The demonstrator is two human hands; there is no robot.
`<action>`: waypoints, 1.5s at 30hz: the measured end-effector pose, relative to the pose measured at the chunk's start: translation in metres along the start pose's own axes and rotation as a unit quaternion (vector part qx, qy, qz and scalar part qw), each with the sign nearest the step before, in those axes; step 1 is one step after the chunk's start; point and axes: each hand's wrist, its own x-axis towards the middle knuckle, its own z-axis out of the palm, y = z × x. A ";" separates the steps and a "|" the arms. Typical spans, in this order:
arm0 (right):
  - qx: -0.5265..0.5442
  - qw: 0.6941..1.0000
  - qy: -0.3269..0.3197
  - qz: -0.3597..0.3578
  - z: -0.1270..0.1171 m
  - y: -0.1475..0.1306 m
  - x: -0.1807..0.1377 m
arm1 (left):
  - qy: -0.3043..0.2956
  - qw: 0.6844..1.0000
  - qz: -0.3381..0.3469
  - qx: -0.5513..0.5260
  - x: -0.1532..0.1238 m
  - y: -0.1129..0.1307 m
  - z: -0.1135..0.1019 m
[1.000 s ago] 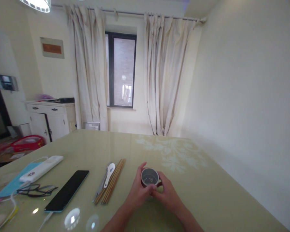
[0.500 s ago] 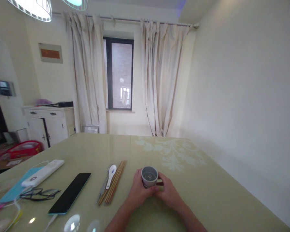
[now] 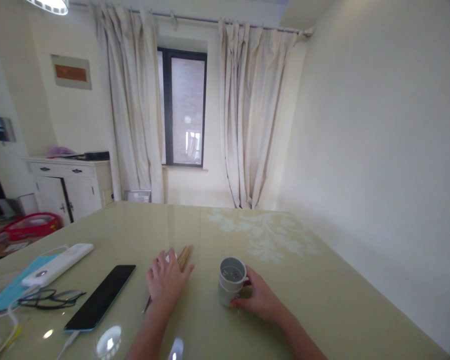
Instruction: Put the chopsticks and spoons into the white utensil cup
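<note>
Pretty minimal setup, body-wise: a bare left hand with slim-looking fingers [image 3: 167,280] and a matching bare right hand [image 3: 257,295], plain human build, four fingers and a thumb on the left one. Both run into slender wrists, then a bare left forearm [image 3: 150,327] and bare right forearm [image 3: 302,335], smooth and widening toward the bottom edge. Fingernails might be short, but it's too soft to swear to.

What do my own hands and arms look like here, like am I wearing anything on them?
Your left hand and right hand are both bare: no gloves, and no rings that I can make out. Your forearms are uncovered as far as the picture shows, with no sleeves, watch or bracelet in sight.
</note>
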 end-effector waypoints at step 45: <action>0.237 0.966 -0.106 -0.013 -0.014 -0.018 -0.004 | -0.044 0.979 0.200 0.018 -0.034 0.045 0.014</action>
